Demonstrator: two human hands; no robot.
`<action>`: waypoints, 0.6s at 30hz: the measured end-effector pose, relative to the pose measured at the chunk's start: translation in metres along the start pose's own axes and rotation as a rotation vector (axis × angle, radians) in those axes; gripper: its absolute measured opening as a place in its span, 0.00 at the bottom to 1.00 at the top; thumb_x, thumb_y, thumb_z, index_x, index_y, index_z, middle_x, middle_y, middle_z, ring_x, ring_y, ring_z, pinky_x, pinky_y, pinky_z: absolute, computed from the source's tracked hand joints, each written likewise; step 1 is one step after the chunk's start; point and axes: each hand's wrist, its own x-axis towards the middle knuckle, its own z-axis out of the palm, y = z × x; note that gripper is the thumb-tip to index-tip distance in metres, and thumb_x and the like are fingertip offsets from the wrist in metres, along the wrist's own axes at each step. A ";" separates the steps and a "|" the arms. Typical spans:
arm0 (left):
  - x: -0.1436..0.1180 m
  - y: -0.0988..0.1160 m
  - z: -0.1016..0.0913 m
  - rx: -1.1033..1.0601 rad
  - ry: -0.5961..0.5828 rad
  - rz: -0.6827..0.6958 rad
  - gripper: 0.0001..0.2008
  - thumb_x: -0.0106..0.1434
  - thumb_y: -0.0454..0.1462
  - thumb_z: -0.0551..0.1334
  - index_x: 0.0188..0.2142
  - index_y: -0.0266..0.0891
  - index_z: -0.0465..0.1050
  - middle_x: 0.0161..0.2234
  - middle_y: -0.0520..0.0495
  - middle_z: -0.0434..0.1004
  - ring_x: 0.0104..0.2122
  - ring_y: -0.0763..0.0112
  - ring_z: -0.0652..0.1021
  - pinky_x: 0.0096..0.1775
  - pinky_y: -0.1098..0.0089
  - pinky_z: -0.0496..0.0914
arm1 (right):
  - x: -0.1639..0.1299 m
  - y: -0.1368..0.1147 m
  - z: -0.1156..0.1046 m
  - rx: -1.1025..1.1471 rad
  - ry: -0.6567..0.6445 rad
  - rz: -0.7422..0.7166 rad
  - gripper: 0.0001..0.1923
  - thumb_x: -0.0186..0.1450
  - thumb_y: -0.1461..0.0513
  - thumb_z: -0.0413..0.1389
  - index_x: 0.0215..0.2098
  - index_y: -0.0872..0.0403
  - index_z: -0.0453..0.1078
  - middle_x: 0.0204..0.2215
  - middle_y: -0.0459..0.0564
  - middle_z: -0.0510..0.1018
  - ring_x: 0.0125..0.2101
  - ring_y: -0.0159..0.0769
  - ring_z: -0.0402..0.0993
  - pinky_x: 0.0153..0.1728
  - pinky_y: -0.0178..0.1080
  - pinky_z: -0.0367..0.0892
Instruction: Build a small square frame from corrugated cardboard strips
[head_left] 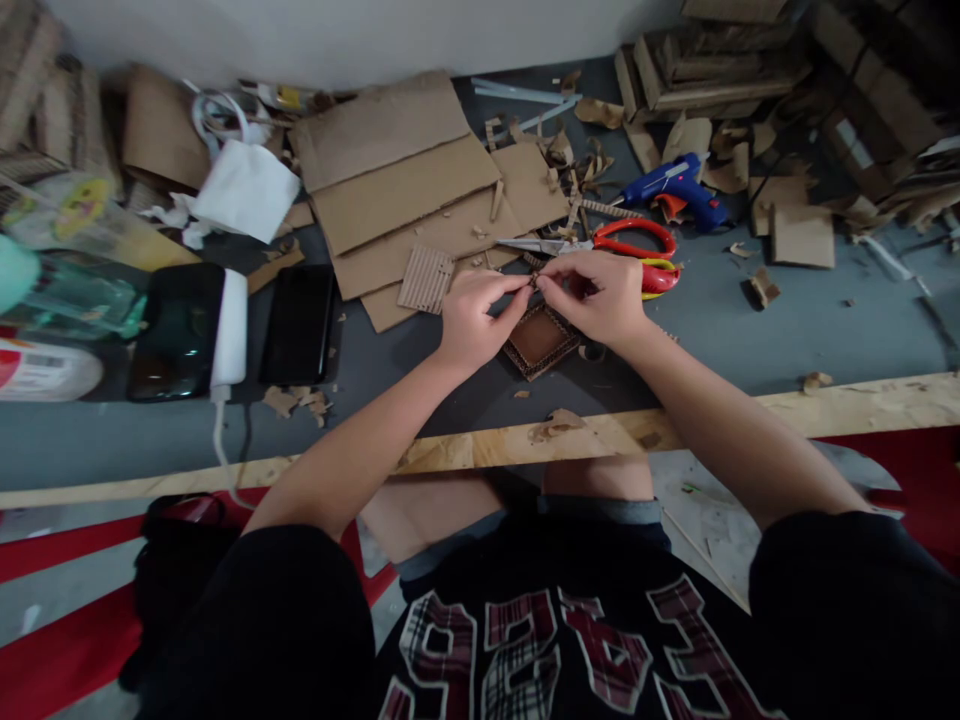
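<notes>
My left hand and my right hand meet over the table, thumb and forefinger of each pinched together. Between the fingertips is a small strip of corrugated cardboard, mostly covered by the fingers. Just below them a small square cardboard tray with a corrugated rim lies on the table, apart from the palms. Scissors with red handles lie open-bladed behind my right hand, beside a red and yellow handled tool partly hidden by that hand. A ribbed cardboard piece lies left of my left hand.
Overlapping cardboard sheets lie at the back. A blue glue gun rests at right, near cardboard scraps. On the left are a black phone, a white power strip and bottles. A wooden edge borders the table.
</notes>
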 end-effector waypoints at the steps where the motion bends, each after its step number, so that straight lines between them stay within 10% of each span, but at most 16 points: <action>1: 0.000 0.000 0.000 0.004 -0.005 -0.004 0.12 0.70 0.43 0.59 0.39 0.41 0.81 0.36 0.47 0.86 0.38 0.69 0.83 0.44 0.66 0.74 | 0.000 0.000 -0.001 0.001 -0.014 -0.009 0.15 0.67 0.52 0.54 0.36 0.52 0.79 0.27 0.48 0.81 0.23 0.31 0.69 0.27 0.37 0.68; 12: 0.001 -0.005 0.007 -0.452 0.039 -0.441 0.20 0.61 0.54 0.66 0.37 0.40 0.81 0.32 0.47 0.85 0.31 0.70 0.83 0.36 0.70 0.76 | 0.001 0.007 0.000 0.027 0.008 -0.031 0.13 0.66 0.54 0.55 0.37 0.53 0.77 0.24 0.46 0.78 0.21 0.30 0.68 0.28 0.36 0.68; 18: 0.007 -0.014 0.010 -0.680 0.099 -0.633 0.19 0.57 0.54 0.70 0.33 0.40 0.79 0.30 0.48 0.84 0.32 0.72 0.83 0.38 0.71 0.77 | 0.005 0.022 -0.011 -0.331 0.043 0.232 0.14 0.64 0.53 0.58 0.42 0.53 0.75 0.35 0.56 0.80 0.37 0.45 0.76 0.40 0.47 0.72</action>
